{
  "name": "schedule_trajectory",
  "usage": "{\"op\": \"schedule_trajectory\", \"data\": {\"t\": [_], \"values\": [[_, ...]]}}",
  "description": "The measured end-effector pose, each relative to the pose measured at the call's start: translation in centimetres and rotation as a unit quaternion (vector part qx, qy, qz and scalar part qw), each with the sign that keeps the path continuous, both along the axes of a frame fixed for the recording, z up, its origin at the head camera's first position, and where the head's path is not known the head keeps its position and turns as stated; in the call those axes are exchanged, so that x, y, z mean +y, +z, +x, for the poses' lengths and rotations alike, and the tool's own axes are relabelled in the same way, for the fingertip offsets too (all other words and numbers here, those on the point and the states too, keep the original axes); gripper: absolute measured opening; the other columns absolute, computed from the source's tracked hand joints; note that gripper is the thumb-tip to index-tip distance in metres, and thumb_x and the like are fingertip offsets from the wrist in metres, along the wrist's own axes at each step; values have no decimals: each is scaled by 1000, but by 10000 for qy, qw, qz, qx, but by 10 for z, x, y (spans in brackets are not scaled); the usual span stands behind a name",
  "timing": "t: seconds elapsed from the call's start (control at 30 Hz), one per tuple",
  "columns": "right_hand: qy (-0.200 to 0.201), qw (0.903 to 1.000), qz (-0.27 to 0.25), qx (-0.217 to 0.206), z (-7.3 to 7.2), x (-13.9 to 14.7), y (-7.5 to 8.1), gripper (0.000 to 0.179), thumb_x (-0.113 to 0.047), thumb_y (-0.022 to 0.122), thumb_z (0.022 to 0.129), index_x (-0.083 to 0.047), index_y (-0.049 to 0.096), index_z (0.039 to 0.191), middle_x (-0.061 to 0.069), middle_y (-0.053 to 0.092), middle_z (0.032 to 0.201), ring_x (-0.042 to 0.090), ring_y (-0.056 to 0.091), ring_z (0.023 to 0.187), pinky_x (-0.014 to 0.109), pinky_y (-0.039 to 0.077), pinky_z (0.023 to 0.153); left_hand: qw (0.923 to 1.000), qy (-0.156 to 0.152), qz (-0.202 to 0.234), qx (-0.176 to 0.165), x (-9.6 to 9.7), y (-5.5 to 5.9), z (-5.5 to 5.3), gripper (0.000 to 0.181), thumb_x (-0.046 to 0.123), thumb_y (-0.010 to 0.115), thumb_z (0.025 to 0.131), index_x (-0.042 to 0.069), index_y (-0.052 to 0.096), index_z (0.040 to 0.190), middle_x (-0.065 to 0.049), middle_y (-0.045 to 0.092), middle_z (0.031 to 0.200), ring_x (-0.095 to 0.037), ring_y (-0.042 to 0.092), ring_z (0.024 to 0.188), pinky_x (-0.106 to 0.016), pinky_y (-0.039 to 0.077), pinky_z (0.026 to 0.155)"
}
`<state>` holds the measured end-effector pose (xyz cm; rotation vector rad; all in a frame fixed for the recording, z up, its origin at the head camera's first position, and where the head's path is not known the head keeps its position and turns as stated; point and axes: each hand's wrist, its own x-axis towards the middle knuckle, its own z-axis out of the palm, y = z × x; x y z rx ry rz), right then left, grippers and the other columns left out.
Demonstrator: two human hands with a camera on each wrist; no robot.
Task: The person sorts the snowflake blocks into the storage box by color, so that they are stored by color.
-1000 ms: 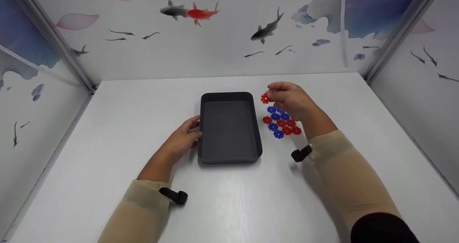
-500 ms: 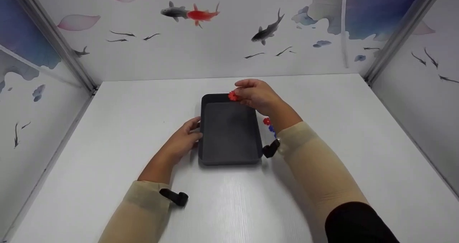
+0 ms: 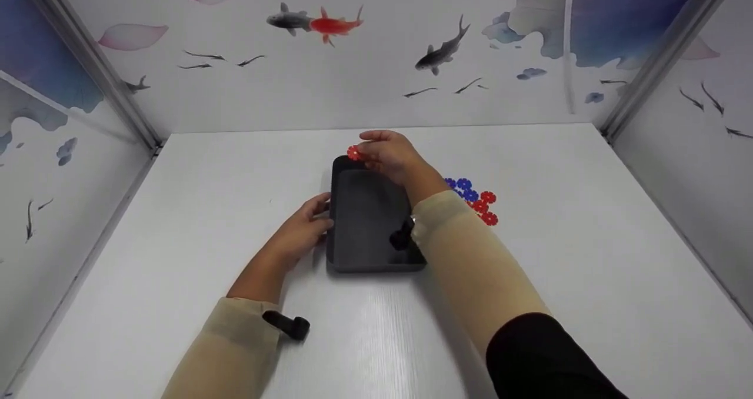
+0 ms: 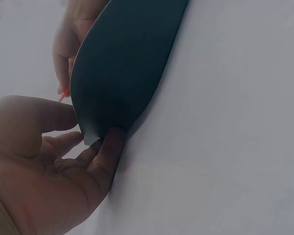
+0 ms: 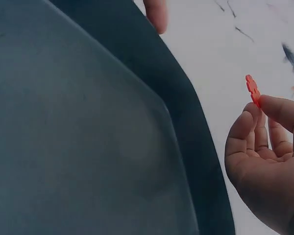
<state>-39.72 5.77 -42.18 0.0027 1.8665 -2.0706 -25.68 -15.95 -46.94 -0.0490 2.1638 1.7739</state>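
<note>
Lengthwise, dark tray [image 3: 362, 225] pointing forward, left hand [image 3: 301, 229] spread against it, right hand [image 3: 389, 156] pinching red disc [image 3: 353, 152]

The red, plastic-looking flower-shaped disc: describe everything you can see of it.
The thin, plastic-looking red flower-shaped disc has a notched edge and, in the head view, a pale centre. The right hand's grip pinches it at one edge. In the right-wrist view it is nearly edge-on, tilted, and apart from the dark grey rectangular tray, near its far left corner. Nothing else visibly touches it.
</note>
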Motion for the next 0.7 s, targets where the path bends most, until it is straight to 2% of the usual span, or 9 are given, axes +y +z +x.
{"op": "schedule_trajectory", "data": {"t": [0.13,0.23,0.37,0.5,0.7], "values": [[-147,9999,-6,71,-2,-5,-14,31,-9,75,99,-12,72,129,8,74,117,20,69,98,46,55,108,10000,9,-49,-47,1,1,0,64,15,50,110,27,31,169,-4,34,174,-26,44,156,-50,43,125],[-183,9998,74,94,-3,-6,-26,35,-9,76,98,-9,70,133,7,73,116,20,70,99,41,58,101,10000,18,-58,-61,1,1,0,65,15,50,109,27,30,170,-4,33,174,-26,44,156,-50,42,125],[-125,9985,493,178,-1,-6,-39,32,-12,78,97,-9,72,129,7,73,114,20,71,99,36,60,92,10000,13,-40,-55,-1,0,0,64,16,51,109,27,31,169,-4,34,174,-27,43,156,-51,42,125],[-84,9949,921,394,0,-7,-46,24,-14,80,96,-11,75,120,7,74,108,20,71,93,33,61,87,10000,20,-45,-85,-1,-1,-1,64,17,51,109,28,31,169,-4,34,173,-26,44,154,-50,43,124],[-143,9889,1377,548,1,-10,-47,24,-11,80,95,-6,75,118,7,76,105,17,72,87,30,62,80,10000,-29,-12,-46,0,0,-1,64,14,50,109,25,30,169,-6,35,173,-27,48,151,-50,45,121]]}}
